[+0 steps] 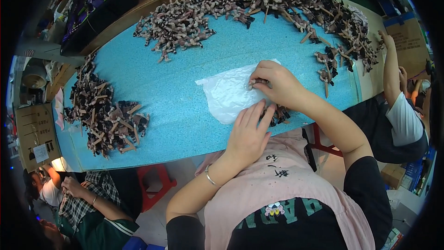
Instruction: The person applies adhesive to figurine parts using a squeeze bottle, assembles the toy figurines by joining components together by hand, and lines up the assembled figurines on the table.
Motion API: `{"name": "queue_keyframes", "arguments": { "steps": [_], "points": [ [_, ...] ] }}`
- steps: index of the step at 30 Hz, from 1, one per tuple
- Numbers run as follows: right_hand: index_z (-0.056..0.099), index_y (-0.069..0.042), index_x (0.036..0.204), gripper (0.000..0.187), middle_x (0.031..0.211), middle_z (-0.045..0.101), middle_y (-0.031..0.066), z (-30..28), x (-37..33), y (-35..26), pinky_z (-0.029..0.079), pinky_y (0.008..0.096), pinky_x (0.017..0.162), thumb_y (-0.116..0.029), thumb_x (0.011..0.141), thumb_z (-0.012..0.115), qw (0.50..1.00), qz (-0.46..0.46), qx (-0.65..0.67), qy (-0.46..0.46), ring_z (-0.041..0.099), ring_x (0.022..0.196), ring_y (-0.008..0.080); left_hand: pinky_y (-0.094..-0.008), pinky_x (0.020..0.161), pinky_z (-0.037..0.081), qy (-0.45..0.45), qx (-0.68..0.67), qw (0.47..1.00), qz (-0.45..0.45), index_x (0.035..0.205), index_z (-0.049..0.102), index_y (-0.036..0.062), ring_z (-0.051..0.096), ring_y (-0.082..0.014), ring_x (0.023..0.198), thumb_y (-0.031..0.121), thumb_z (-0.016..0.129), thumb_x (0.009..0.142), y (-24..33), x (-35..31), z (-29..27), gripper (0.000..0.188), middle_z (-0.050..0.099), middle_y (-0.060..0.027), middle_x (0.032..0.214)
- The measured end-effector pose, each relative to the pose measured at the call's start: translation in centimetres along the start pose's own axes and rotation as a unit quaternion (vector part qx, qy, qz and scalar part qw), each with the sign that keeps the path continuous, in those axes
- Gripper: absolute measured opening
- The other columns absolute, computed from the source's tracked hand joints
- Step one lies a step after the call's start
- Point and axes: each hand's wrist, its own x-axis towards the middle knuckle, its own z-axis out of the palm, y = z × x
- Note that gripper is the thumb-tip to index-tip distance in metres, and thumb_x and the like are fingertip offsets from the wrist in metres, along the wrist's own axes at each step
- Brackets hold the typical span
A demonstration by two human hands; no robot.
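Observation:
My right hand [279, 84] is closed in a pinch over a translucent white plastic sheet or bag [222, 93] on the blue tabletop. Between its fingertips is a small brown and pale figure piece [260, 82], partly covered by the fingers. My left hand [248, 134] lies with its fingers stretched out, tips at the near edge of the plastic. Beside those fingers, close to my apron, sits a small heap of dark and tan figures [279, 115], half hidden by my hand and right forearm.
Piles of similar small figures lie at the table's left [99, 115], along its far edge [185, 21] and at the far right [344, 32]. One co-worker sits at the lower left, another at the right with an arm [392, 69] over the table. A red stool [156, 185] stands below.

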Motion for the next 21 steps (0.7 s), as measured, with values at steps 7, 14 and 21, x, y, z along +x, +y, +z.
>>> {"name": "queue_keyframes", "arguments": {
  "steps": [7, 14, 21],
  "points": [
    [0.063, 0.000, 0.094, 0.012, 0.087, 0.061, 0.0091, -0.3, 0.0, 0.0, 0.048, 0.0316, 0.069, 0.000, 0.081, 0.063, 0.995, 0.062, 0.069, 0.019, 0.059, 0.076, 0.0217, -0.0421, 0.092, 0.043, 0.034, 0.014, 0.999, 0.005, 0.125, 0.048, -0.0038, 0.052, -0.0346, 0.110, 0.000, 0.067, 0.069, -0.9, -0.6, 1.0, 0.059, 0.051, -0.0197, 0.125],
    [0.063, 0.002, 0.104, 0.019, 0.088, 0.062, 0.0032, -0.9, -1.0, -1.7, 0.047, 0.0253, 0.071, -0.010, 0.095, 0.053, 0.886, 0.258, 0.383, -0.031, 0.056, 0.075, 0.0083, -0.0388, 0.089, 0.048, 0.076, -0.036, 0.993, -0.085, 0.124, 0.050, -0.0016, 0.057, -0.0366, 0.102, 0.002, 0.073, 0.072, -1.5, -4.0, -3.2, 0.057, 0.056, -0.0204, 0.116],
    [0.065, 0.002, 0.109, 0.024, 0.093, 0.064, 0.0050, 2.4, -3.7, -5.3, 0.048, 0.0270, 0.077, -0.015, 0.095, 0.053, 0.869, 0.218, 0.432, -0.102, 0.060, 0.086, 0.0112, -0.0362, 0.085, 0.050, 0.055, -0.134, 0.969, -0.202, 0.127, 0.048, -0.0013, 0.060, -0.0286, 0.100, 0.007, 0.077, 0.071, -1.4, -6.0, -5.9, 0.064, 0.059, -0.0173, 0.112]
  ]
}}
